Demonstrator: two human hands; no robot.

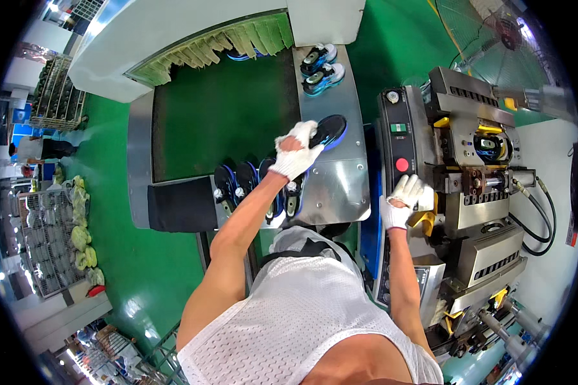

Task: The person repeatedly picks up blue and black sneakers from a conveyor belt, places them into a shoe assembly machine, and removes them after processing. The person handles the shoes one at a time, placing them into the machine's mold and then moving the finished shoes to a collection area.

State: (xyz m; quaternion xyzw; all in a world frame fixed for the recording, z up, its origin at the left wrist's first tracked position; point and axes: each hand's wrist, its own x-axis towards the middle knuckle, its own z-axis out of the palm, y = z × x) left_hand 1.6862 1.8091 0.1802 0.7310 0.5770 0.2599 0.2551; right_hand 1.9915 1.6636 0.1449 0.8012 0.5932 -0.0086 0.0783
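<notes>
My left hand (295, 153), in a white knitted glove, is closed on the end of a black shoe with a blue sole (331, 131) at the right side of the metal table (340, 186). Several similar dark shoes (227, 183) stand in a row by my left forearm, partly hidden by it. My right hand (406, 199), also gloved, lies with fingers stretched out on the machine's control panel (395, 144), just below a red button (402, 165). In the press machine (459, 138) at right sits another shoe (490, 147).
A green conveyor belt (225, 122) runs under a strip curtain (237, 42), with a shoe partly showing there. Two shoes (324, 78) stand at the table's far right. A black cloth (182, 205) covers the near left corner. Racks (54, 237) and a person (38, 149) are at far left.
</notes>
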